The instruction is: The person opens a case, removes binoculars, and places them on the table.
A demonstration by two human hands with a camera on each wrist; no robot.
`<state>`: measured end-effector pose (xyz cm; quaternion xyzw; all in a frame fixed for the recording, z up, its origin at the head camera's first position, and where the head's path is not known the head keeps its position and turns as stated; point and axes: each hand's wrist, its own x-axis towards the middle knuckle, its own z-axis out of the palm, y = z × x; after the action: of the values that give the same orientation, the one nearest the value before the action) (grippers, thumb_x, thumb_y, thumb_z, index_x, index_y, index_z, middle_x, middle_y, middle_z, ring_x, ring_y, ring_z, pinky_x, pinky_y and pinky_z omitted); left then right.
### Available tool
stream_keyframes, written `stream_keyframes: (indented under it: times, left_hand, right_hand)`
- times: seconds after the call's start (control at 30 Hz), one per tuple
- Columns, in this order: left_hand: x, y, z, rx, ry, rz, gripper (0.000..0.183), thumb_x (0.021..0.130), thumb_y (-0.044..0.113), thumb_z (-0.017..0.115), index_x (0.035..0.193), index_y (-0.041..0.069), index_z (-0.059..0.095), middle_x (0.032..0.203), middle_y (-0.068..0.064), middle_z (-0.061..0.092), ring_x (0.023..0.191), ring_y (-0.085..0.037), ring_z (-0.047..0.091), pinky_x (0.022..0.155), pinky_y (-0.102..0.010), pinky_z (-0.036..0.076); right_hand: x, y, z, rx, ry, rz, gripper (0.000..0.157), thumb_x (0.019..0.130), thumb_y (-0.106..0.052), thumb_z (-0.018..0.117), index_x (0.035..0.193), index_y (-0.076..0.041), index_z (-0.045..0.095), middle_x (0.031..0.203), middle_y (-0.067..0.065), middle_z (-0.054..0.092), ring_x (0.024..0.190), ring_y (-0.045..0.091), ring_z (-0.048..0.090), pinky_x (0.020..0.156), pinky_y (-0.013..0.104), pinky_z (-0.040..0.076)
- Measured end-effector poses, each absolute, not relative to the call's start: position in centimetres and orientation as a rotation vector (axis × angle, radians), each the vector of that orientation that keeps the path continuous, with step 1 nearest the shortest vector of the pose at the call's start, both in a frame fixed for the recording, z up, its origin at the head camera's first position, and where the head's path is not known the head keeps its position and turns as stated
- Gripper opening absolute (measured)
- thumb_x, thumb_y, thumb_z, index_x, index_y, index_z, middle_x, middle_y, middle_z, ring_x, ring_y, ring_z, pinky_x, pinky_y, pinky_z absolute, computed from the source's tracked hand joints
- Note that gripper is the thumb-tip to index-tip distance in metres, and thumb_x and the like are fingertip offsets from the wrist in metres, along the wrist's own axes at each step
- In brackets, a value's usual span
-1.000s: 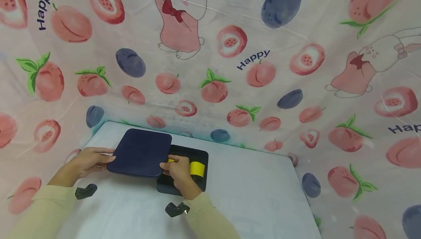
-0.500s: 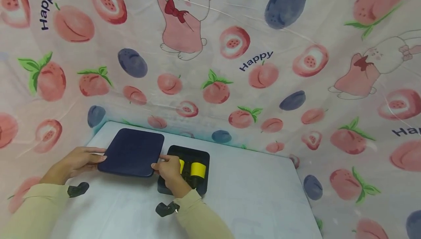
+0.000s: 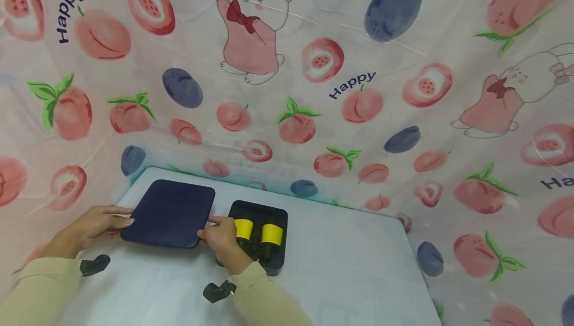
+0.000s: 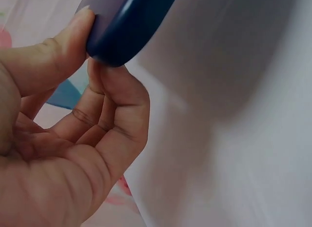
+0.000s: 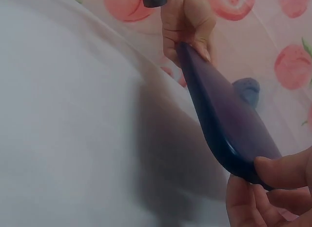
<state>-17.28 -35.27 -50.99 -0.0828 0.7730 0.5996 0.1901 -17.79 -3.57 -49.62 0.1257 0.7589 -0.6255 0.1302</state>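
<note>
Between both hands a dark blue square lid [image 3: 169,214] with rounded corners is held slightly tilted above the white table. My left hand [image 3: 98,224] pinches its left edge, thumb on top and fingers curled underneath, as the left wrist view shows at the lid's corner [image 4: 131,31]. My right hand [image 3: 222,239] pinches the near right corner the same way. Just right of the lid stands an uncovered black box [image 3: 284,236], its left side partly hidden behind my right hand. Inside it lie black binoculars [image 3: 271,235] with yellow bands on both barrels.
The white tabletop [image 3: 350,261] stretches to the right of the box. A curtain [image 3: 251,91] printed with peaches and rabbits rises behind and at both sides. Black wrist devices [image 3: 218,292] stick out from the sleeves.
Both hands have moved the lid left, from overlapping the box to beside it. More of the box and both yellow bands of the binoculars now show.
</note>
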Motion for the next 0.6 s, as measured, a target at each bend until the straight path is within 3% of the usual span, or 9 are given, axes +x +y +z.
stream_keyframes:
  times: [0.03,0.1,0.17,0.4,0.6]
  left_hand:
    - [-17.2,-35.4,-51.0,-0.239,2.181,1.679,0.037,0.097,0.017,0.074,0.131,0.001,0.071,0.141,-0.017,0.064,0.081,-0.005,0.064,0.074,-0.025,0.058]
    - [-17.1,-35.5,-51.1,-0.254,2.182,1.678,0.047,0.097,0.016,0.074,0.137,-0.007,0.062,0.168,-0.034,0.021,0.082,-0.003,0.064,0.074,-0.024,0.057]
    - [-17.1,-35.6,-51.4,-0.253,2.175,1.684,0.054,0.097,0.015,0.074,0.14,-0.011,0.056,0.164,-0.036,-0.024,0.086,0.001,0.065,0.076,-0.022,0.058]
    - [-17.1,-36.5,-52.2,-0.249,2.156,1.702,0.052,0.096,0.01,0.074,0.139,-0.015,0.056,0.164,-0.034,-0.025,0.109,-0.004,0.063,0.085,-0.022,0.061]
    - [-16.7,-37.2,-53.4,-0.298,2.083,1.774,0.05,0.097,0.01,0.073,0.141,-0.009,0.058,0.167,-0.02,-0.028,0.093,0.011,0.061,0.08,-0.019,0.057]
  right_hand:
    - [-17.8,-3.7,-49.6,0.361,2.203,-1.812,0.043,0.081,0.011,0.079,0.122,0.001,0.073,0.079,0.007,0.066,0.067,0.015,0.071,0.072,0.031,0.064]
    - [-17.8,-4.0,-49.7,0.368,2.202,-1.798,0.043,0.081,0.01,0.079,0.122,0.0,0.073,0.08,0.007,0.066,0.068,0.016,0.071,0.073,0.032,0.064]
    - [-17.7,-4.2,-50.0,0.376,2.21,-1.784,0.042,0.082,0.01,0.079,0.122,0.0,0.073,0.082,0.007,0.067,0.069,0.016,0.072,0.074,0.032,0.064]
    - [-17.4,-5.2,-50.9,0.363,2.256,-1.754,0.044,0.079,0.012,0.078,0.121,0.001,0.073,0.09,0.009,0.072,0.072,0.018,0.074,0.072,0.033,0.064]
    - [-16.9,-6.3,-52.0,0.395,2.185,-1.86,0.049,0.076,0.017,0.073,0.123,-0.001,0.074,0.081,0.009,0.07,0.067,0.014,0.066,0.069,0.032,0.063]
